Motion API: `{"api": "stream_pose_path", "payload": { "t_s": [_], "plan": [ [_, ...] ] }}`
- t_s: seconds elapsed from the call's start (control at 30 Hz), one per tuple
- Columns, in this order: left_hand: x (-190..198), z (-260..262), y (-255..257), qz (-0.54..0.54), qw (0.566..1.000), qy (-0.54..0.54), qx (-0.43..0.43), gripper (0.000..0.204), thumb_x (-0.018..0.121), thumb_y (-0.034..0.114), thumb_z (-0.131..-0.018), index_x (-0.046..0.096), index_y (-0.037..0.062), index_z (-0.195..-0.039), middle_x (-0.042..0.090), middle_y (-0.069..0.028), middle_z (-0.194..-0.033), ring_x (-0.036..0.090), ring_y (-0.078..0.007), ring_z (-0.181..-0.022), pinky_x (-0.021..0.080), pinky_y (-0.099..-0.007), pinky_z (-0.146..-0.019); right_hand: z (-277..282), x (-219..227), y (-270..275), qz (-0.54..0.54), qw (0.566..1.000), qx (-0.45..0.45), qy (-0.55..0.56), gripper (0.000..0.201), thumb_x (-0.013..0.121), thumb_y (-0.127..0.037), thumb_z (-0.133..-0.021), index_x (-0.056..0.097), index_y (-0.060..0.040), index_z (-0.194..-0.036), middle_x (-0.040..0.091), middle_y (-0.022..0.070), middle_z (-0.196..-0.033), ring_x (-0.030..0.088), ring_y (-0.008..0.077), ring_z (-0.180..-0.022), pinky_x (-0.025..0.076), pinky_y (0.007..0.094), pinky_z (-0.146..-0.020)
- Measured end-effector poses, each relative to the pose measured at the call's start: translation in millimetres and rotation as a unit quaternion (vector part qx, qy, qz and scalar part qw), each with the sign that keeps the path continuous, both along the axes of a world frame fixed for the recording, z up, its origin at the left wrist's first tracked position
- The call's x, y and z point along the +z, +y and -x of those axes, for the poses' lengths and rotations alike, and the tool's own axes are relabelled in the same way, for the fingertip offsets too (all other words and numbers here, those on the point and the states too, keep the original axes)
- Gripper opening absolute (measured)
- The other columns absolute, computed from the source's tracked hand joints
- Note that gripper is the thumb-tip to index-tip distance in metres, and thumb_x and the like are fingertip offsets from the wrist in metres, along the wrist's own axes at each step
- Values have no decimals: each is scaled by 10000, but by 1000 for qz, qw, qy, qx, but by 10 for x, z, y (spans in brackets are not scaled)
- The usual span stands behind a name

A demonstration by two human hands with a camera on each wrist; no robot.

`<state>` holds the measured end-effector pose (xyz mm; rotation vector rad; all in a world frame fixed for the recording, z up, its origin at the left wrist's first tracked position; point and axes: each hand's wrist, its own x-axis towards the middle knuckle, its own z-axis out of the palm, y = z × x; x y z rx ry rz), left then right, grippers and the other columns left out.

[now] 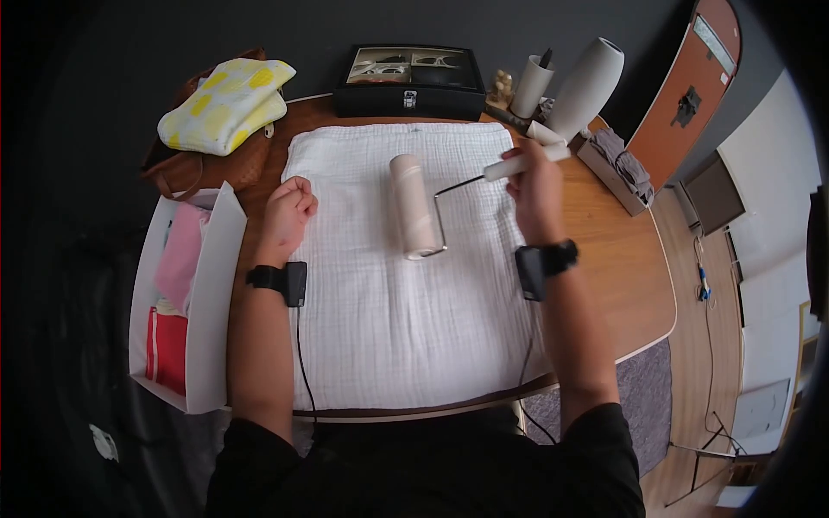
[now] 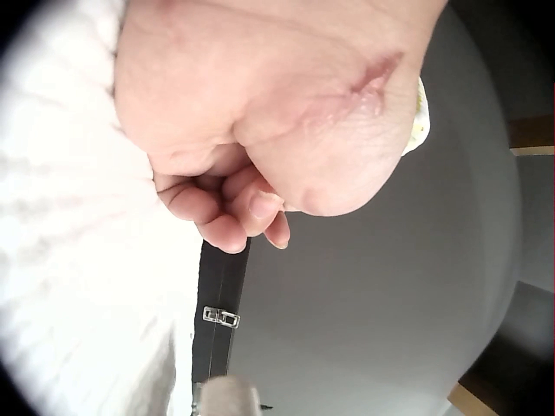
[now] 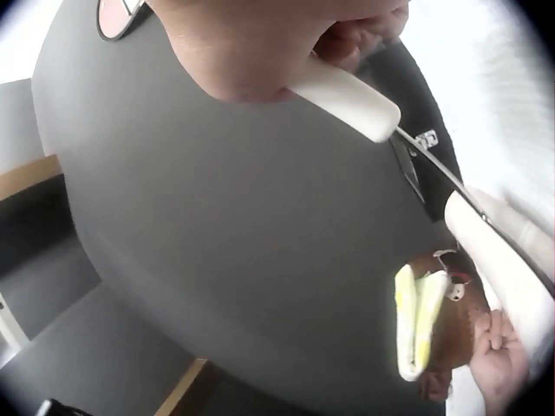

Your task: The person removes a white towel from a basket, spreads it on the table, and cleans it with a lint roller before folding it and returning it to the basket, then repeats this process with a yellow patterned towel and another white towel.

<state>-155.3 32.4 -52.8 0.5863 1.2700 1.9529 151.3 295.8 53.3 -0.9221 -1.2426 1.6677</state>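
My right hand (image 1: 540, 194) grips the white handle (image 3: 351, 102) of a lint roller. Its pale, sticky-sheet cylinder (image 1: 413, 207) lies over the middle of a white crinkled cloth (image 1: 363, 337), joined to the handle by a bent metal rod (image 1: 458, 185). In the right wrist view the roller (image 3: 490, 247) extends toward the lower right. My left hand (image 1: 289, 216) rests at the cloth's left edge, fingers loosely curled. Seen from the left wrist, the fingers (image 2: 221, 230) bend toward the palm with nothing between them, beside the white cloth (image 2: 78, 225).
Left of the cloth stands a white box (image 1: 211, 345) with folded pink and red fabric. Behind are a brown bag (image 1: 186, 173) under a yellow-dotted cloth (image 1: 229, 99), and a black glasses case (image 1: 410, 104). A white vase (image 1: 590, 86) and a box of grey cloth (image 1: 613, 173) stand at right.
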Motion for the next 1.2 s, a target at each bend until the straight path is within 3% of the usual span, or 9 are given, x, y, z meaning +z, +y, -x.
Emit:
{"api": "stream_pose_path", "payload": {
  "t_s": [0.13, 0.27, 0.33, 0.63, 0.8, 0.87, 0.97, 1.1, 1.2],
  "plan": [
    [-46, 23, 0, -7, 1000, -12, 13, 143, 456, -24, -957, 586, 28, -984, 459, 9, -726, 488, -155, -731, 413, -293, -741, 486, -463, -32, 74, 992, -85, 60, 288, 662, -340, -1000, 666, -62, -929, 653, 57, -845, 525, 150, -704, 413, 337, -596],
    [-15, -19, 7, -15, 1000, -11, 10, 143, 451, -29, -967, 584, 19, -987, 448, 8, -743, 471, -150, -727, 398, -280, -735, 369, -1077, 277, 102, 971, -121, 177, 254, 679, -324, -1000, 618, -121, -860, 607, 23, -801, 516, 124, -676, 371, 308, -545],
    [-7, -26, -18, -16, 1000, -10, 9, 141, 449, -27, -975, 582, 18, -987, 440, 10, -744, 461, -148, -726, 390, -273, -732, 176, -969, 357, 43, 986, -110, 120, 300, 698, -332, -999, 595, -137, -797, 554, -2, -719, 482, 114, -588, 326, 294, -482],
    [-12, -12, -7, -5, 1000, -6, 3, 122, 465, -15, -982, 578, 30, -983, 434, 9, -727, 461, -156, -729, 392, -276, -735, -277, -937, 859, 26, 978, -179, 107, 359, 738, -420, -1005, 613, -118, -857, 551, -3, -730, 503, 117, -565, 333, 274, -477],
    [-30, -1, 16, 5, 1000, -7, 9, 107, 483, -9, -974, 578, 36, -995, 440, 8, -728, 467, -155, -733, 393, -276, -738, -162, -926, 646, -63, 993, -103, -3, 427, 745, -467, -1014, 701, -79, -842, 631, 9, -755, 509, 89, -631, 388, 269, -584],
    [-10, -21, 13, 9, 1000, -3, 10, 107, 484, -9, -969, 576, 39, -992, 438, 8, -728, 466, -153, -734, 392, -275, -740, -68, -839, 393, -103, 995, 9, -6, 438, 707, -448, -1046, 740, -55, -855, 633, 11, -740, 520, 92, -639, 396, 261, -607],
    [-21, -20, 11, 17, 1000, -2, 8, 107, 481, -10, -965, 573, 42, -985, 434, 10, -726, 464, -151, -736, 389, -273, -745, -9, -738, 164, -37, 983, 179, -31, 479, 652, -449, -1081, 803, -11, -957, 647, 14, -736, 535, 90, -664, 421, 252, -644],
    [23, -39, -9, 19, 1000, 4, 3, 118, 469, -14, -958, 569, 44, -977, 428, 12, -727, 459, -147, -740, 385, -270, -752, 3, -779, 281, -48, 987, 149, -39, 447, 680, -426, -1070, 784, -16, -926, 669, 22, -756, 523, 85, -625, 409, 246, -601],
    [70, -76, -9, 30, 999, 13, 5, 128, 463, -20, -951, 571, 43, -981, 429, 11, -730, 457, -147, -744, 385, -270, -758, -108, -891, 585, -22, 998, -20, 48, 363, 710, -384, -1052, 724, -62, -886, 641, 3, -741, 502, 76, -598, 389, 244, -543]
  ]
}}
